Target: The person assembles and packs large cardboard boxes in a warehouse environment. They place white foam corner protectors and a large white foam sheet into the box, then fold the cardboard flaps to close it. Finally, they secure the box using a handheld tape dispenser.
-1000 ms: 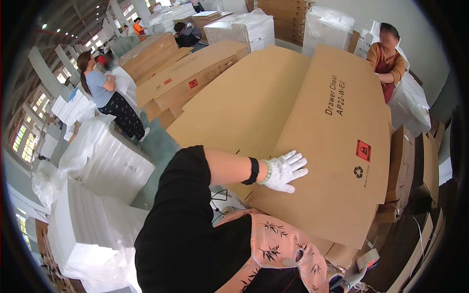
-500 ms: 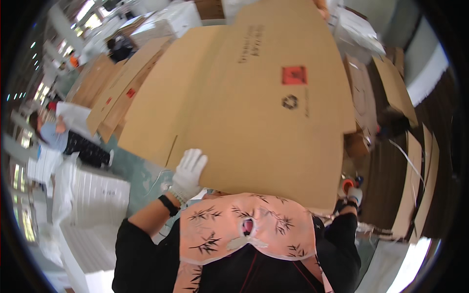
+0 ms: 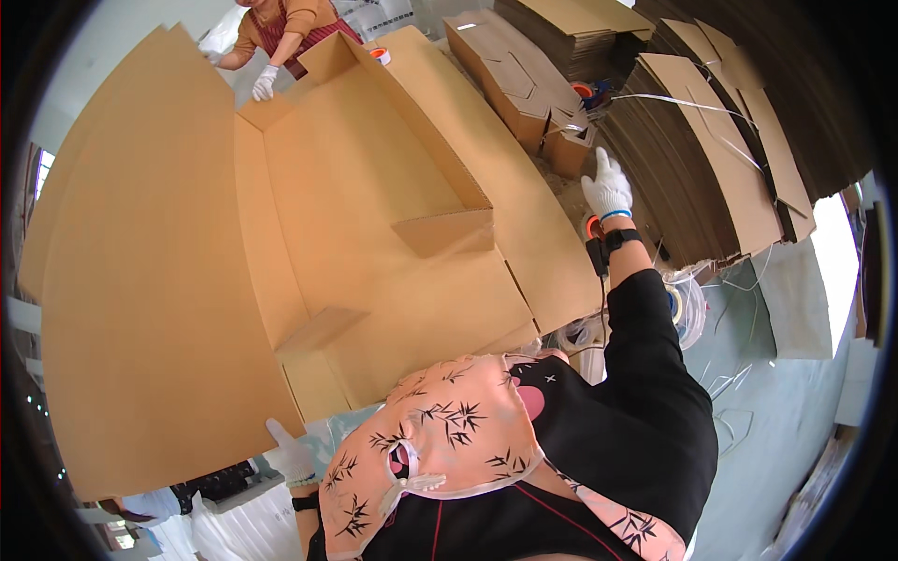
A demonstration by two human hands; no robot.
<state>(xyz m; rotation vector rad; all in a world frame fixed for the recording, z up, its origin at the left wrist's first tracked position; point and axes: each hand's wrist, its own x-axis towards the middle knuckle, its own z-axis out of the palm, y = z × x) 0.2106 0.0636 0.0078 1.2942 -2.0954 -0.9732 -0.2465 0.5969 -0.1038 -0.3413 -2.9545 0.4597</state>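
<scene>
A large brown cardboard box (image 3: 374, 178) lies opened out in front of me, with its long side wall and small end flaps raised. Its wide left panel (image 3: 150, 280) leans up on the left. My left hand (image 3: 292, 458), in a white glove, is at the near edge of this panel; a thumb lies over the edge and the other fingers are mostly hidden. To the right, my right hand (image 3: 608, 187), also gloved, is stretched forward with nothing in it, fingers extended beside the folded cardboard pieces (image 3: 524, 79). An orange ring-shaped tool (image 3: 591, 227) is beside my right wrist.
Across the box stands a person in a red striped apron (image 3: 290, 33), one gloved hand (image 3: 266, 82) at the box's far end. A tape roll (image 3: 379, 56) rests at the far edge. Stacked flat cardboard (image 3: 673, 159) with loose white straps stands at the right.
The view has swung to the right. The cardboard, flat-looking before, now shows raised walls and flaps. My right hand has moved from low at my side to forward, near the stack.
</scene>
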